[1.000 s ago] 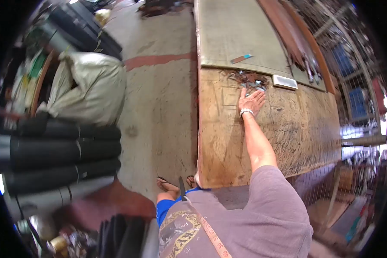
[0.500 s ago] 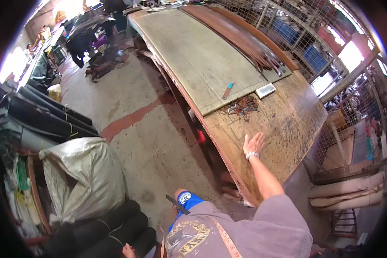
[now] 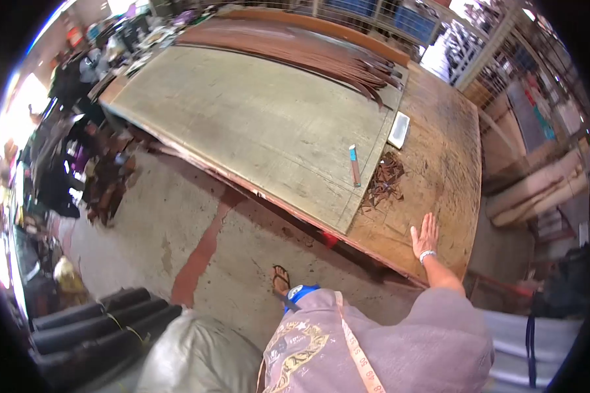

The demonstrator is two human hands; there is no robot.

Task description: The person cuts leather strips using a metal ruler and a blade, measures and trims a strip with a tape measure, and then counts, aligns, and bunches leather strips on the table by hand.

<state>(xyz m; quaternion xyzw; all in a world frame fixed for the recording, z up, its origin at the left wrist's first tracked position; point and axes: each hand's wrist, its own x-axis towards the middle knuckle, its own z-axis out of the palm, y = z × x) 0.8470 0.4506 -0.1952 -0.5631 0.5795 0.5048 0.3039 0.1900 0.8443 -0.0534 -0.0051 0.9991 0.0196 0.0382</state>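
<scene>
My right hand [image 3: 426, 237] lies flat with fingers stretched on the bare wooden end of a big worktable [image 3: 449, 150]; a light bracelet circles its wrist. Just beyond it is a heap of thin brown scraps [image 3: 385, 178]. A small brown tool with a blue end [image 3: 354, 167] rests on the grey-green board [image 3: 242, 118] covering most of the tabletop. Beside the board's edge sits a white rectangular block or box [image 3: 398, 130]. Long brown leather-like strips [image 3: 295, 49] stretch along the far side. My left hand is out of the picture.
A pale sack [image 3: 196, 357] and dark rolls [image 3: 98, 327] stand at the lower left. Dark material [image 3: 108, 190] is piled on the floor left of the table. Blue crates [image 3: 416, 25] show behind wire mesh at the back. Beige rolls [image 3: 544, 187] lie at the right.
The view has swung to the right and I am closer along the table's end. My right hand stays flat on the wood, farther right in view. My left hand has left the picture.
</scene>
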